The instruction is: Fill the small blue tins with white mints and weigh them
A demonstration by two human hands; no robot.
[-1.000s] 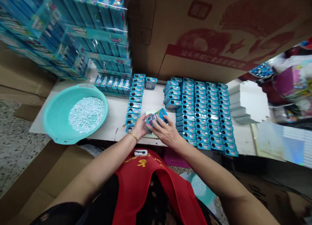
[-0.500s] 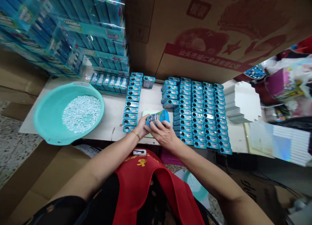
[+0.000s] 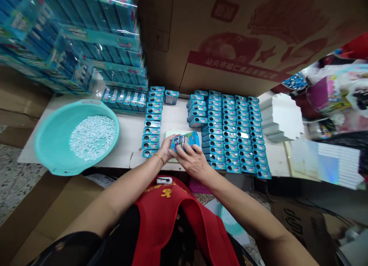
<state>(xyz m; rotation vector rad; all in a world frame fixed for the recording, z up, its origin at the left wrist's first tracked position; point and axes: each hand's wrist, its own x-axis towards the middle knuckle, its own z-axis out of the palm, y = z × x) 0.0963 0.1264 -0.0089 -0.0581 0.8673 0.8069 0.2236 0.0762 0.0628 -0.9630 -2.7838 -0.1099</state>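
Both hands grip one small blue printed candy box [image 3: 188,140] above the table's front edge. My left hand [image 3: 166,147], with a gold bracelet at the wrist, holds its left end. My right hand [image 3: 192,158] curls its fingers over the near side. Beneath them lies a pale green flat pad [image 3: 169,134], partly covered by the hands. Left of the hands runs a column of similar boxes [image 3: 151,131]; to the right stand several packed rows of them [image 3: 228,133]. A single box [image 3: 171,97] sits near the back.
On the left, a turquoise basin [image 3: 43,137] holds small white candies [image 3: 92,137]. Behind it rise stacked, film-wrapped display trays [image 3: 115,43]. A large brown carton [image 3: 184,39] stands along the back. White folded card [image 3: 283,116] and flat sheets [image 3: 330,162] lie to the right.
The view has shifted slightly, so the table's things sit a little further left. Both hands still hold the candy box, which has turned slightly, showing more of its printed face.
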